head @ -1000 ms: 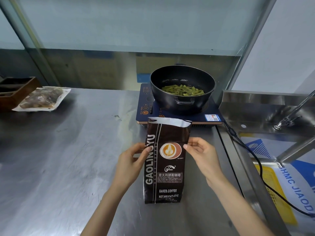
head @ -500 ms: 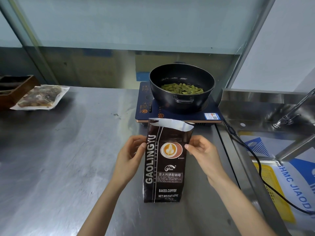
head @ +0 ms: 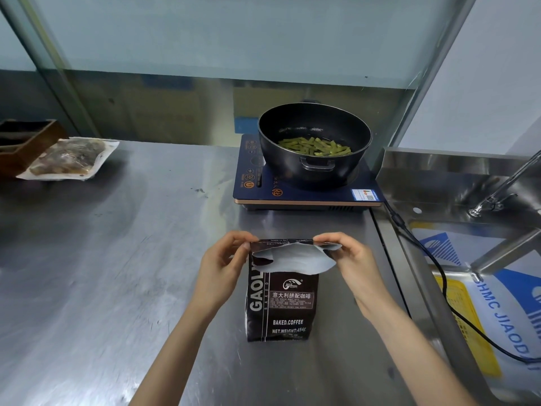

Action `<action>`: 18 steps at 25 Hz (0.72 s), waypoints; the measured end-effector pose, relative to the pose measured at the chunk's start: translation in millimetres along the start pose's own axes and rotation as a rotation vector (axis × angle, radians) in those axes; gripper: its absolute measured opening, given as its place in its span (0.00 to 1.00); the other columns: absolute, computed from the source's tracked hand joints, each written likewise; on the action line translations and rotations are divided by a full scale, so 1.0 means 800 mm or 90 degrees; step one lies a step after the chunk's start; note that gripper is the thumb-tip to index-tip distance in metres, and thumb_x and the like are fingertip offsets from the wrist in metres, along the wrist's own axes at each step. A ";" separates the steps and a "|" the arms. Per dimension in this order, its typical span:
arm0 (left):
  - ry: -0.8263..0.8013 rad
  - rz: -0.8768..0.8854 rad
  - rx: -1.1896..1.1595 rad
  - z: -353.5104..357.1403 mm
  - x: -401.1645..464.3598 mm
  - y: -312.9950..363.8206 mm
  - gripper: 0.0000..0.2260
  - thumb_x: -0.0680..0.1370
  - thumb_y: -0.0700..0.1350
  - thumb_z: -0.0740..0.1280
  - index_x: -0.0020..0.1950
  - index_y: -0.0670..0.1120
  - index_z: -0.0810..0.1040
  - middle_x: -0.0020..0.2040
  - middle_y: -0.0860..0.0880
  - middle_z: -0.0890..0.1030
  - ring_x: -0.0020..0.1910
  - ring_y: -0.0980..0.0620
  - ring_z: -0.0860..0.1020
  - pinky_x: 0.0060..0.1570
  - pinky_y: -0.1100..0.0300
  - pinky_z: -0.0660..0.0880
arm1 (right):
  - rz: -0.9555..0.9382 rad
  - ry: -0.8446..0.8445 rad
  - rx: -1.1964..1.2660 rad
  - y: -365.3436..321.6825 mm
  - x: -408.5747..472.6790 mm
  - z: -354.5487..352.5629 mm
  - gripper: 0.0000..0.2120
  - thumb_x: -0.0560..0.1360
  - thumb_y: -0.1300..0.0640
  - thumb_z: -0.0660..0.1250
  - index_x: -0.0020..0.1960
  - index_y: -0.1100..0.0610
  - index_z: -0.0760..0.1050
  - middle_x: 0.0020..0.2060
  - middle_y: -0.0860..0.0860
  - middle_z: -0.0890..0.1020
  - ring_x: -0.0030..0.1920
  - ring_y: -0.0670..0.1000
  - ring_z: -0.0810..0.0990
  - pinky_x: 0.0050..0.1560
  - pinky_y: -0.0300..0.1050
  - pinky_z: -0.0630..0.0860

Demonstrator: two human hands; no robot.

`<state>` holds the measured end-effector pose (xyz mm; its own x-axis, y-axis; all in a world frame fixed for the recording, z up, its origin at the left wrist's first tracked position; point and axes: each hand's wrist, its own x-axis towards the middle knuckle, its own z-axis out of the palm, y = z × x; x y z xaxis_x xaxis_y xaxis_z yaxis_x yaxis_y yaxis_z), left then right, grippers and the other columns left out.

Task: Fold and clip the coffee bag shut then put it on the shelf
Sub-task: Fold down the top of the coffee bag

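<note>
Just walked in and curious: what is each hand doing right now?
Left hand: closed, pinching the top left corner of the coffee bag.
Right hand: closed, pinching the bag's top right corner, folding it forward.

Dark brown coffee bag (head: 281,306) stands upright on the steel worktop (head: 123,259), near its right edge, in front of the cooker. White lettering: GAOL… down the left side, BAKED.COFFEE and NET.WEIGHT 454g low on the front, Chinese text on a label mid-front. Top is folded forward and down, silver lining showing, crumpled flap covering the upper front. No clip on it.
</note>
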<state>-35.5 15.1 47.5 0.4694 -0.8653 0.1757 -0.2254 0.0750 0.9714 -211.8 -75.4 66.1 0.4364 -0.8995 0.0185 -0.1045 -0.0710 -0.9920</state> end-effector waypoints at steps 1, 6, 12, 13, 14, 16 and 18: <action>0.000 -0.003 -0.002 0.000 -0.001 0.000 0.12 0.76 0.35 0.59 0.40 0.51 0.76 0.35 0.66 0.82 0.38 0.66 0.78 0.39 0.75 0.72 | 0.002 -0.010 -0.006 -0.001 -0.001 0.000 0.18 0.74 0.69 0.56 0.39 0.51 0.78 0.40 0.44 0.81 0.39 0.32 0.78 0.41 0.24 0.73; -0.003 -0.018 -0.008 -0.004 -0.001 -0.002 0.14 0.75 0.35 0.60 0.38 0.52 0.77 0.35 0.63 0.82 0.40 0.60 0.78 0.44 0.69 0.73 | 0.037 -0.043 0.019 -0.003 -0.006 -0.004 0.16 0.78 0.56 0.53 0.42 0.50 0.79 0.43 0.46 0.82 0.45 0.38 0.79 0.47 0.29 0.73; -0.020 -0.061 -0.024 -0.003 -0.006 0.007 0.11 0.77 0.39 0.59 0.40 0.50 0.77 0.40 0.53 0.80 0.43 0.56 0.77 0.50 0.60 0.73 | 0.043 -0.138 -0.011 0.000 -0.013 -0.014 0.10 0.74 0.61 0.63 0.49 0.48 0.75 0.48 0.43 0.80 0.51 0.37 0.77 0.51 0.26 0.72; -0.029 -0.060 -0.028 -0.002 -0.008 0.009 0.09 0.76 0.40 0.59 0.41 0.50 0.77 0.41 0.53 0.80 0.42 0.59 0.77 0.48 0.66 0.74 | 0.042 -0.139 -0.012 0.003 -0.014 -0.014 0.12 0.73 0.62 0.64 0.49 0.46 0.75 0.49 0.42 0.80 0.53 0.37 0.77 0.52 0.26 0.72; -0.039 -0.057 -0.030 -0.001 -0.009 0.010 0.08 0.76 0.40 0.60 0.43 0.50 0.76 0.42 0.53 0.80 0.42 0.63 0.77 0.45 0.71 0.73 | 0.044 -0.135 -0.015 0.006 -0.014 -0.013 0.13 0.72 0.63 0.65 0.50 0.45 0.74 0.51 0.42 0.79 0.54 0.37 0.76 0.53 0.26 0.72; -0.059 -0.051 -0.025 0.000 -0.011 0.010 0.08 0.75 0.40 0.62 0.46 0.53 0.75 0.45 0.55 0.80 0.44 0.65 0.77 0.45 0.74 0.73 | 0.046 -0.126 -0.021 0.009 -0.015 -0.013 0.17 0.71 0.62 0.66 0.53 0.42 0.72 0.53 0.41 0.77 0.57 0.36 0.74 0.53 0.25 0.71; -0.076 -0.051 -0.017 0.002 -0.011 0.008 0.11 0.74 0.39 0.63 0.48 0.55 0.73 0.47 0.56 0.79 0.47 0.65 0.77 0.48 0.71 0.74 | 0.057 -0.110 -0.011 0.014 -0.015 -0.013 0.20 0.71 0.62 0.66 0.55 0.41 0.70 0.54 0.40 0.76 0.56 0.35 0.73 0.52 0.22 0.70</action>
<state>-42.1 22.6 51.8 0.3803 -0.9215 0.0784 -0.1677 0.0146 0.9857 -227.1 -69.7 56.0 0.5712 -0.8156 -0.0924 -0.1636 -0.0028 -0.9865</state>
